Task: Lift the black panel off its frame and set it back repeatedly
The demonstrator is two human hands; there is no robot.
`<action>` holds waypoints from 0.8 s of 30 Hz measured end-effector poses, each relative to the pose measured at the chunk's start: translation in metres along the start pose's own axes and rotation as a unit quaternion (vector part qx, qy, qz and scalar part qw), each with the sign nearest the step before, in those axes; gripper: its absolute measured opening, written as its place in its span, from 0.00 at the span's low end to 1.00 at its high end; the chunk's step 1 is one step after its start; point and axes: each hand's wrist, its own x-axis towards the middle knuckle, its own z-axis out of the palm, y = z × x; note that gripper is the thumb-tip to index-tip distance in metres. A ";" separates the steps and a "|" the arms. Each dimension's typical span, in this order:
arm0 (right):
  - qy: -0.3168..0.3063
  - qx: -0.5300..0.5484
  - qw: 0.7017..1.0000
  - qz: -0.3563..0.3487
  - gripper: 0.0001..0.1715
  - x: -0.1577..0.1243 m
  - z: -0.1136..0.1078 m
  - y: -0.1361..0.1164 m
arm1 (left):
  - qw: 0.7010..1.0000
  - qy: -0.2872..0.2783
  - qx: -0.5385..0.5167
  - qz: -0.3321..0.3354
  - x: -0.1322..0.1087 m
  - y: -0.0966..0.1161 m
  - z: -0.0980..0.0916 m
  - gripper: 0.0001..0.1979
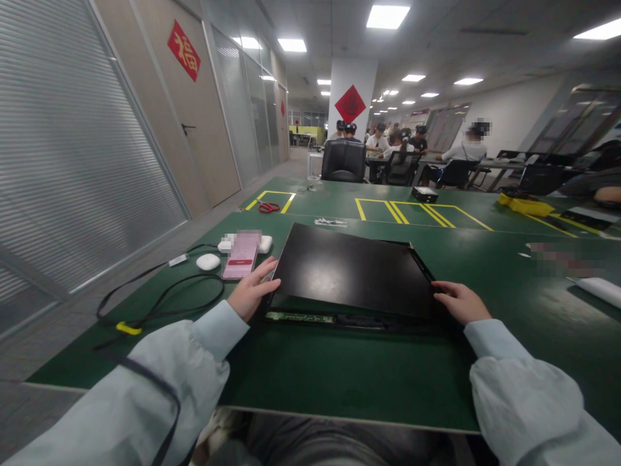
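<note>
A thin black panel [349,268] with a glossy surface lies tilted over a black frame [383,323] on the green table. Along the frame's near edge shows a narrow green circuit strip [299,317]. My left hand [252,290] grips the panel's left edge, thumb on top and fingers along the side. At the right side, my right hand [460,301] has its fingers and thumb closed on the panel's right edge, close to the frame's corner. The undersides of both grips are hidden.
Left on the green table [369,382] are a phone [241,255], a white case [208,262] and a black strap [160,310]. Red scissors [268,208], a small black box [424,194] and yellow tape lines sit farther back. People sit beyond a black chair [343,160].
</note>
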 end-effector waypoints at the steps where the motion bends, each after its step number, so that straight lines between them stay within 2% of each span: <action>1: -0.007 0.009 1.000 0.012 0.28 0.000 0.000 0.000 | 1.000 0.005 0.002 -0.006 0.000 0.000 0.000 0.33; 10: 0.002 0.066 0.996 0.068 0.31 -0.001 -0.001 -0.007 | 1.000 -0.010 0.004 -0.012 -0.003 0.007 0.005 0.32; 17: -0.002 0.083 0.994 0.071 0.29 -0.001 -0.001 -0.007 | 1.000 -0.006 0.000 -0.005 -0.004 0.009 0.006 0.31; 24: -0.009 0.059 0.996 0.061 0.32 -0.004 -0.003 -0.011 | 1.000 0.003 0.006 0.017 -0.008 0.011 0.007 0.31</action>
